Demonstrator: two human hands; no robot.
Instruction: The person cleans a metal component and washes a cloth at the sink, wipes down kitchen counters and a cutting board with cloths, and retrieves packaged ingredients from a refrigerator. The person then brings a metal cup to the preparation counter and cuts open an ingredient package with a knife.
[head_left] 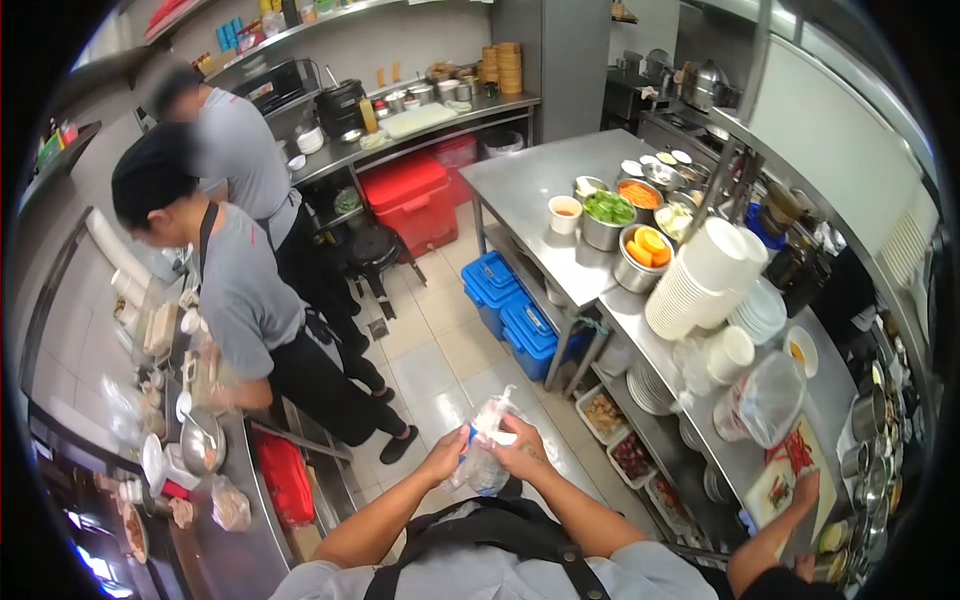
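In front of my apron I hold a clear plastic bag (pixel 487 474) with both hands. My left hand (pixel 446 456) is closed on its left side, where a small patch of blue shows. My right hand (pixel 522 451) grips the bag from the right, fingers bent at its gathered upper part. Something white bulges at the top between my fingers; I cannot make out what it is. The lower part of the bag hangs below my hands, above the tiled floor.
Two people in grey shirts work at the left counter (pixel 232 503). At right, another person's hand (pixel 805 492) is by a cutting board (pixel 768 494) with chopped red pieces. Stacked white bowls (pixel 690 290) stand on the steel table (pixel 535 185). Blue bins (pixel 540 340) sit beneath.
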